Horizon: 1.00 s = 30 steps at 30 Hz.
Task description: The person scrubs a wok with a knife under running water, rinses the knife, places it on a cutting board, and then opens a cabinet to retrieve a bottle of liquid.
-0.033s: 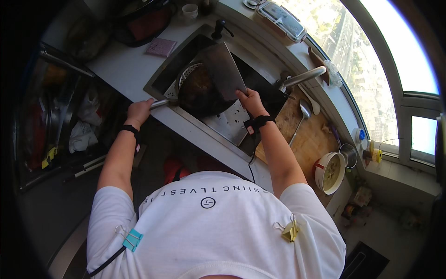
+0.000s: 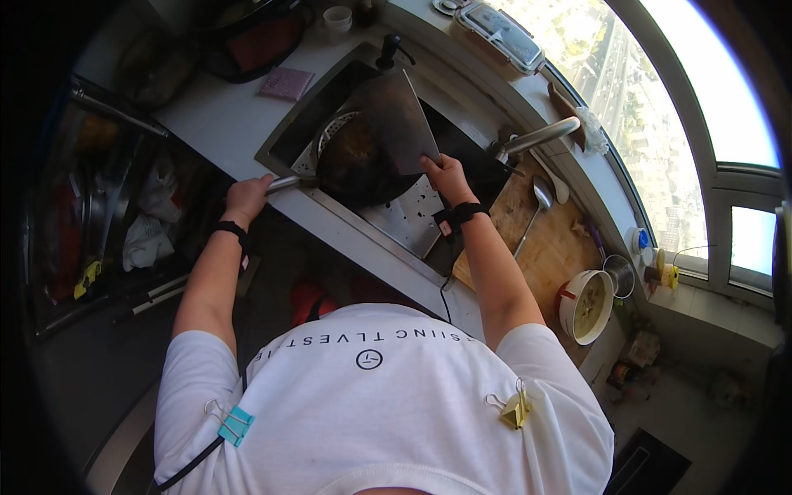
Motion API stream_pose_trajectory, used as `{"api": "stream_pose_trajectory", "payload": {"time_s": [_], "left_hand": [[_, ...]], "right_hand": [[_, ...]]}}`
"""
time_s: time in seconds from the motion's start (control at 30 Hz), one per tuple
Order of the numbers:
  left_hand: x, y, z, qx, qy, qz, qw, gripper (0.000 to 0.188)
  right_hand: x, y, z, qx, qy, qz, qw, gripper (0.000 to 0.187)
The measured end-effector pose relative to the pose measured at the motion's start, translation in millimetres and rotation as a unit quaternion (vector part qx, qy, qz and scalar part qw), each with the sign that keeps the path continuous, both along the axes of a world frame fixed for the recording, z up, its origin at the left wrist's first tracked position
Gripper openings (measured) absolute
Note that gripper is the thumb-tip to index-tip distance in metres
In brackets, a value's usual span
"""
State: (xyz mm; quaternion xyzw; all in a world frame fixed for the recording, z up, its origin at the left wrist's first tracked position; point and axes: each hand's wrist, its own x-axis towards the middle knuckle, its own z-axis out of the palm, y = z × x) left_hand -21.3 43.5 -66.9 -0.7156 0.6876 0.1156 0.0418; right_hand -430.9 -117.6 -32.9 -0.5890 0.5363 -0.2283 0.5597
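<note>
Long-handled pan (image 2: 351,177), dark and deep, sits over the sink (image 2: 332,92), and the left hand (image 2: 247,200) has its fingers wrapped around the metal handle (image 2: 283,183). Over on the other side, the right hand (image 2: 446,179) pinches a flat, cleaver-shaped metal sheet (image 2: 406,124) by its near corner, and that sheet blocks our view of the pan's right side! Behind the pan, a perforated colander (image 2: 340,123) peeks out; in front, a steel surface (image 2: 404,220) carries dark specks. Right of the sink, the faucet (image 2: 540,139) juts in close to the right hand, with a soap dispenser (image 2: 388,54) at the far edge. Farther right, a chopping board (image 2: 549,256) bears a metal spoon (image 2: 541,195), a white pot (image 2: 567,320) beside it. Out left, a pinkish packet (image 2: 286,83) lies on the counter (image 2: 219,124).
</note>
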Motion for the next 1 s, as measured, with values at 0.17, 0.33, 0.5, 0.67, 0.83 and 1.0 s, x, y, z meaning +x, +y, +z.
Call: {"api": "stream_pose_trajectory", "payload": {"time_s": [0.17,0.33,0.5,0.67,0.83,1.0], "left_hand": [[-2,0,1,0.003,0.002,0.007,1.0,0.024],[-3,0,3,0.01,0.002,0.009,1.0,0.025],[-3,-1,4,0.008,-0.004,0.015,1.0,0.024],[-2,-1,2,0.002,0.0,0.014,1.0,0.023],[-2,0,-2,-0.009,-0.007,0.011,1.0,0.023],[-3,0,0,-0.015,0.004,0.016,1.0,0.024]], "right_hand": [[3,8,-4,0.065,-0.027,0.001,0.998,0.029],[5,19,-10,0.066,0.011,0.051,0.996,0.03],[8,8,1,0.065,-0.059,-0.045,0.995,0.031],[10,37,10,0.098,-0.027,0.011,0.995,0.031],[14,41,19,0.108,-0.013,0.025,0.994,0.032],[17,35,36,0.072,-0.021,-0.041,0.996,0.03]]}}
